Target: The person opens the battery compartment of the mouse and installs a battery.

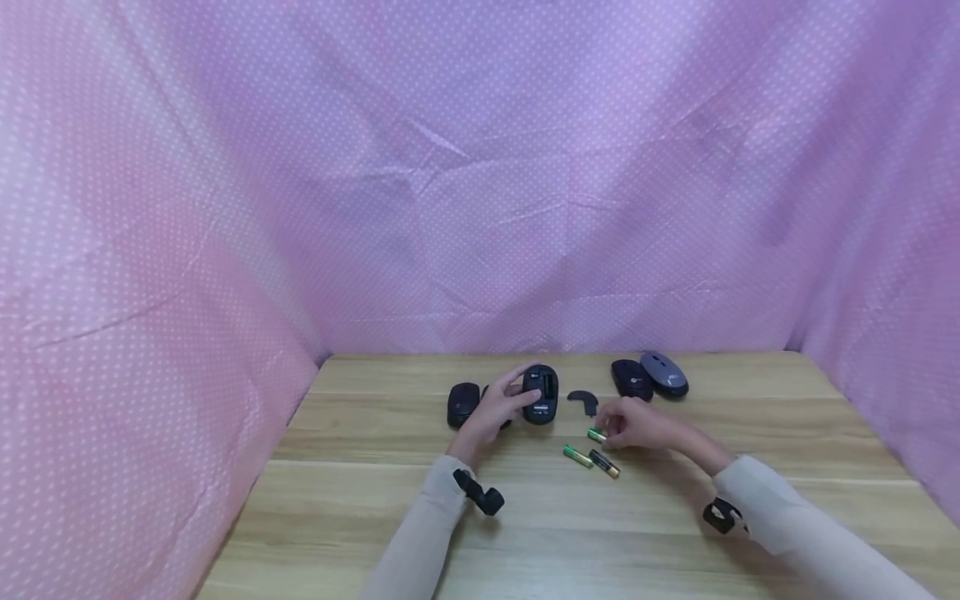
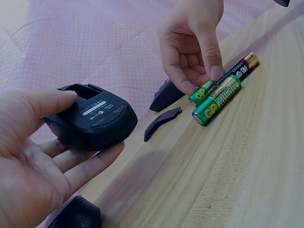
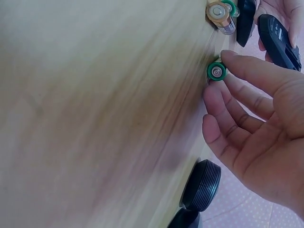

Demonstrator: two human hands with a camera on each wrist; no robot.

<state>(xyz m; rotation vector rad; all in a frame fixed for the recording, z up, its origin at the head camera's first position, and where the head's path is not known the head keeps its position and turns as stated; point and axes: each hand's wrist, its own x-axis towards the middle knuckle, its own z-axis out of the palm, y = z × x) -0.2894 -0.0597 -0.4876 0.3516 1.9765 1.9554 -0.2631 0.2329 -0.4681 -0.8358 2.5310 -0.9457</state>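
My left hand (image 1: 497,410) holds a black computer mouse (image 1: 550,410) underside up, thumb across its underside and fingers beneath. The battery slot shows uncovered in the left wrist view. My right hand (image 1: 637,423) pinches a green battery (image 3: 217,71) between thumb and fingers, low over the table; part of that battery is hidden by the fingers. Close by lie another green battery (image 2: 217,100) and a black battery with a copper-coloured end (image 1: 604,463). A curved black battery cover (image 1: 583,400) rests between the mouse and my right hand.
On the wooden table (image 1: 570,542), a dark mouse (image 1: 463,405) sits left of my left hand, which partly hides another one. Behind my right hand stand a black mouse (image 1: 632,379) and a grey-topped mouse (image 1: 664,372). Pink dotted cloth (image 1: 480,250) encloses the back and sides.
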